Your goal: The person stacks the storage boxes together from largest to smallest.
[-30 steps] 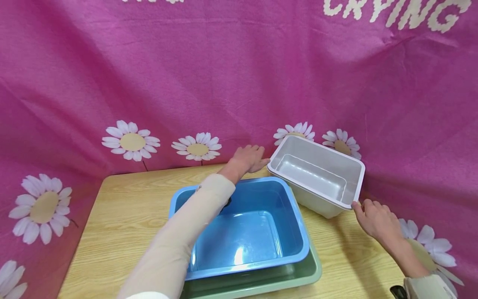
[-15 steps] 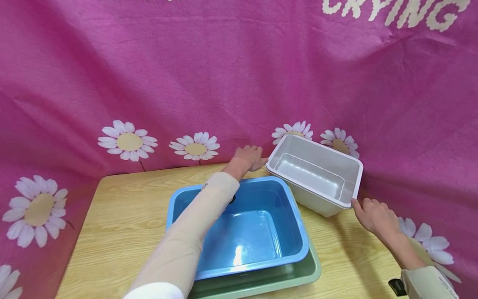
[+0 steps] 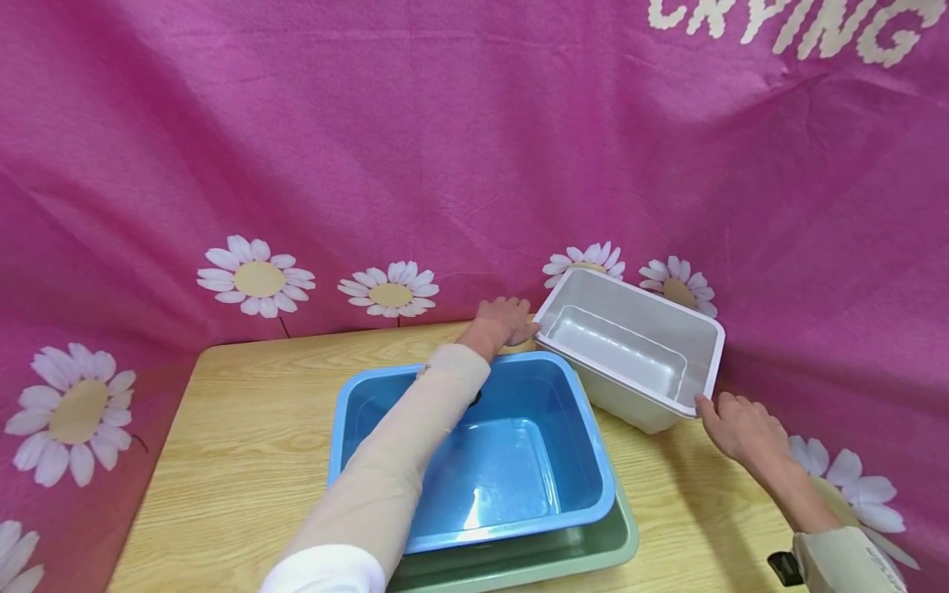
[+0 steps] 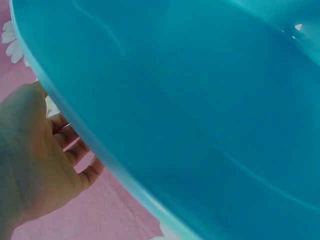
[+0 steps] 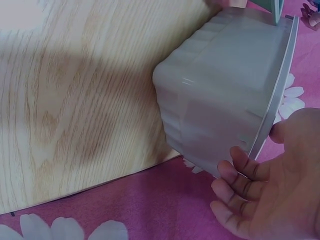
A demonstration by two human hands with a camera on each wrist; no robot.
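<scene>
A grey plastic basin point(image 3: 626, 329) stands at the back right of the table. My left hand point(image 3: 506, 319) is at its left corner, thumb against the rim and the other fingers loosely bent beside it. In the left wrist view the blue basin point(image 4: 200, 120) fills most of the picture and overlaps the fingers of my left hand point(image 4: 45, 155). My right hand point(image 3: 745, 428) pinches the grey basin's front right corner. The right wrist view shows the thumb of my right hand point(image 5: 280, 185) on the rim and its bent fingers under it, by the outer wall.
The blue basin point(image 3: 489, 469) sits in a green basin point(image 3: 626, 535) at the table's front middle, under my left sleeve. The wooden table point(image 3: 245, 428) reaches the pink daisy-printed cloth point(image 3: 445, 165) at the back and sides.
My left hand has shifted slightly right, nearer the grey basin's corner. The right hand and the basins have hardly moved.
</scene>
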